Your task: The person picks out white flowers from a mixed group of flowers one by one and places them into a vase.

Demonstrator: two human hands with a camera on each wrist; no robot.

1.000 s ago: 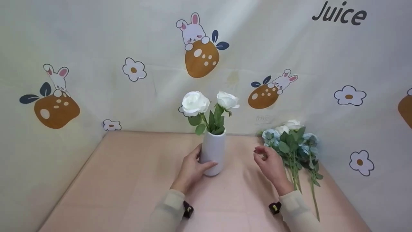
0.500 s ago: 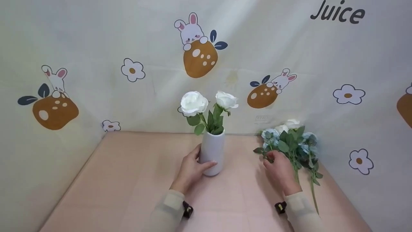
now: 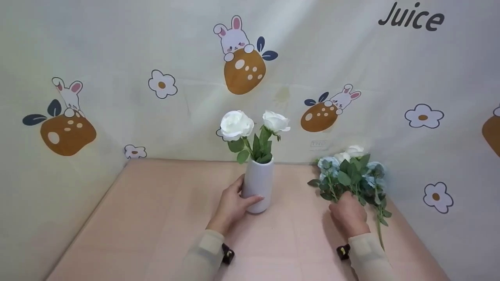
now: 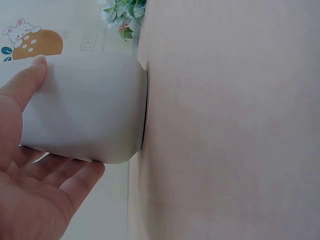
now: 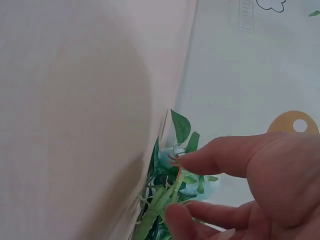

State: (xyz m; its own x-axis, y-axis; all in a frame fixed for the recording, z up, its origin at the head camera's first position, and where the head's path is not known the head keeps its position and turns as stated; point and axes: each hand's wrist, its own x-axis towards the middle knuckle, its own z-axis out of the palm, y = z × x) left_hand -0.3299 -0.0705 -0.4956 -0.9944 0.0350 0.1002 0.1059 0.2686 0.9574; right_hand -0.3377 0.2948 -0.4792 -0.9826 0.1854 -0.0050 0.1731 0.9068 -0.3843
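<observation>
A white vase [image 3: 258, 183] stands on the pink table [image 3: 156, 218] with two white roses [image 3: 236, 125] in it. My left hand [image 3: 247, 193] grips the vase near its base, thumb on one side and fingers [image 4: 75, 175] curled round the vase [image 4: 95, 110] on the other. A bunch of blue and white flowers [image 3: 351, 171] lies on the table to the right. My right hand [image 3: 345, 203] rests on its stems. In the right wrist view the right hand [image 5: 176, 187] pinches a green stem [image 5: 162, 197] between thumb and fingers.
A cartoon-printed backdrop [image 3: 351, 58] closes the table in at the back and on both sides. The flower bunch lies close against the right wall. Bare pink tabletop stretches to the left of the vase and in front of it.
My right hand has moved right and down from the air beside the vase onto the flower stems and closed on one. The left hand and the vase have stayed put.
</observation>
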